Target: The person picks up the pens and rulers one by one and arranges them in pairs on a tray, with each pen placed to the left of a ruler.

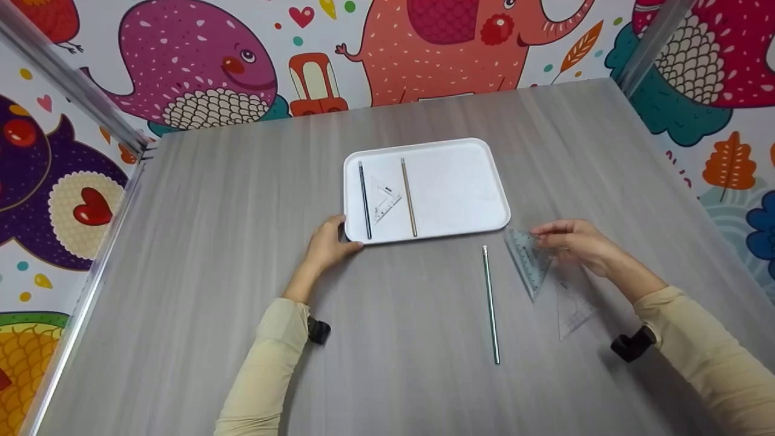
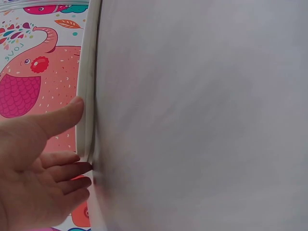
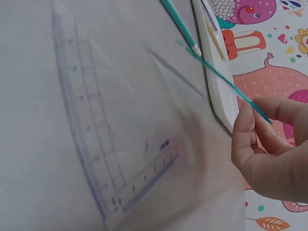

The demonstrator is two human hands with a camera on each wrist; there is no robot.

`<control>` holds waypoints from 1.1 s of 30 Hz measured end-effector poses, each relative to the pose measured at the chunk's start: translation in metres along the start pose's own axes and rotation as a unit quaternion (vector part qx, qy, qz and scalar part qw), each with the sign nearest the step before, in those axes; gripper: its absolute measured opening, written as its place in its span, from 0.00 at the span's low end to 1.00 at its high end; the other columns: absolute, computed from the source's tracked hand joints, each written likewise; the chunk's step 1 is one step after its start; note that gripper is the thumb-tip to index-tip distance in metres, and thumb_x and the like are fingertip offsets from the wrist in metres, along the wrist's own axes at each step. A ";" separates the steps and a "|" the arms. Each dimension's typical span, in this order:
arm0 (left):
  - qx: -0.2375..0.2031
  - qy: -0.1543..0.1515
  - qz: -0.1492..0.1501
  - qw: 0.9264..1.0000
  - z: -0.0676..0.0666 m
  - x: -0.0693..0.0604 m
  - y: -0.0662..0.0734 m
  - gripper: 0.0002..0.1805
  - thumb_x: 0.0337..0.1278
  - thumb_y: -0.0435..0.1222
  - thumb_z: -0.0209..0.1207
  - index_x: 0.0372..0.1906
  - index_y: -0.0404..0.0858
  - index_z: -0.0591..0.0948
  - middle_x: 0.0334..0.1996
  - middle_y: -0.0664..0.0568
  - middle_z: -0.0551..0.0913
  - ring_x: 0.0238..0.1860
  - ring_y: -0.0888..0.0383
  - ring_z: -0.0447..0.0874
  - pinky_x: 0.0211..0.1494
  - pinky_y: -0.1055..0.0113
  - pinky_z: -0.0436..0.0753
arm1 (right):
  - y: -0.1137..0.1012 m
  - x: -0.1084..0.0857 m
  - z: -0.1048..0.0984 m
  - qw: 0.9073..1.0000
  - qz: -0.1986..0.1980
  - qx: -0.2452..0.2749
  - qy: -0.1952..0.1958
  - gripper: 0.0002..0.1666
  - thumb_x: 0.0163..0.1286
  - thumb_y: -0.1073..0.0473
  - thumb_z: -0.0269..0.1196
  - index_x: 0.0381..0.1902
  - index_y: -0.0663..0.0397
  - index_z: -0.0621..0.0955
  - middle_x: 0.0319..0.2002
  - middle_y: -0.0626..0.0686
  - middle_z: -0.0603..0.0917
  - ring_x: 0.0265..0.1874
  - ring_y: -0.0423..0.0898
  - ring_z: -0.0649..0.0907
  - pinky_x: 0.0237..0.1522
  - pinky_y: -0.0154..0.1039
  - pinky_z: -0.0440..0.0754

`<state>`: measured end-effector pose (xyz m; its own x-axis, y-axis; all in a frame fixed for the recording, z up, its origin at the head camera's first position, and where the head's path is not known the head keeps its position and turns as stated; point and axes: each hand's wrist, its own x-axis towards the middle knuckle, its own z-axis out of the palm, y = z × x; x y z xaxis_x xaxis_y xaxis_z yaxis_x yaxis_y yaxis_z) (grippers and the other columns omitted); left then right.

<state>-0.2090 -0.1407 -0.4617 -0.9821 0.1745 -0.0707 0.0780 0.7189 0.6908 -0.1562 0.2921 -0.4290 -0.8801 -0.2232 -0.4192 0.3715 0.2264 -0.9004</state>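
Held set square (image 1: 528, 260): a bluish, see-through triangle lies just left of the right grip (image 1: 578, 245), pinched at a far corner; its long edge slants from beside the tray's near right corner back toward the person, and the right wrist view catches it nearly edge-on. Whether its tip meets the surface (image 1: 412, 339) cannot be told.
Right grip: narrow, thumb and fingertips closed on the held set square; the nearer of the two hands to it, with the tray ahead and to the left.
Tray (image 1: 454, 188): white and shallow, its bare right part is the side facing the right grip.
Loose set square (image 1: 574, 312): clear, flat on the surface, on the person's side of the right grip.
Green pencil (image 1: 491, 303): left of the right grip and nearer the person, its length running roughly toward the tray, off the tray.
Left grip (image 1: 327, 245): holds the tray's near left corner between thumb and fingers.
Tray's row: ahead and to the right of the left grip lie a dark pencil (image 1: 365, 200), a small set square (image 1: 386, 203) and a gold pencil (image 1: 409, 197), side by side.
Wall (image 1: 357, 12): cartoon animals beyond both hands.
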 end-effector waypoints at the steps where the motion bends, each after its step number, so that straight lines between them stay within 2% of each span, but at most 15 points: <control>1: -0.001 0.000 0.000 1.000 0.000 0.000 0.000 0.33 0.41 0.33 0.67 0.56 0.24 0.70 0.55 0.33 0.72 0.58 0.42 0.67 0.63 0.56 0.64 | 0.000 0.000 0.002 1.000 0.002 0.007 -0.003 0.09 0.62 0.62 0.59 0.37 0.43 0.82 0.33 0.40 0.81 0.33 0.34 0.79 0.32 0.29 0.78; 12: -0.002 0.004 0.012 1.000 0.001 0.001 0.000 0.32 0.41 0.33 0.67 0.55 0.24 0.71 0.53 0.33 0.73 0.57 0.42 0.69 0.62 0.55 0.66 | -0.004 0.004 0.014 0.998 0.028 0.026 -0.040 0.08 0.62 0.60 0.60 0.38 0.41 0.82 0.37 0.39 0.80 0.37 0.35 0.77 0.36 0.31 0.77; 21: 0.013 0.000 0.005 1.000 0.000 0.002 0.001 0.34 0.42 0.34 0.67 0.56 0.25 0.70 0.55 0.33 0.71 0.59 0.42 0.67 0.63 0.55 0.64 | -0.015 0.007 0.021 0.996 0.025 0.074 -0.045 0.10 0.62 0.63 0.59 0.35 0.41 0.82 0.34 0.40 0.81 0.34 0.35 0.78 0.35 0.31 0.77; 33: 0.009 0.005 0.017 1.000 0.001 0.001 -0.001 0.31 0.41 0.33 0.68 0.54 0.26 0.72 0.53 0.34 0.73 0.57 0.43 0.69 0.62 0.56 0.65 | -0.017 0.014 0.033 0.993 0.031 0.096 -0.057 0.12 0.63 0.66 0.57 0.33 0.43 0.83 0.30 0.42 0.80 0.31 0.35 0.78 0.33 0.30 0.78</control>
<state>-0.2103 -0.1404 -0.4633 -0.9807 0.1914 -0.0403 0.1135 0.7245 0.6798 -0.1650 0.2543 -0.4230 -0.8186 -0.3225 -0.4752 0.4829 0.0614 -0.8735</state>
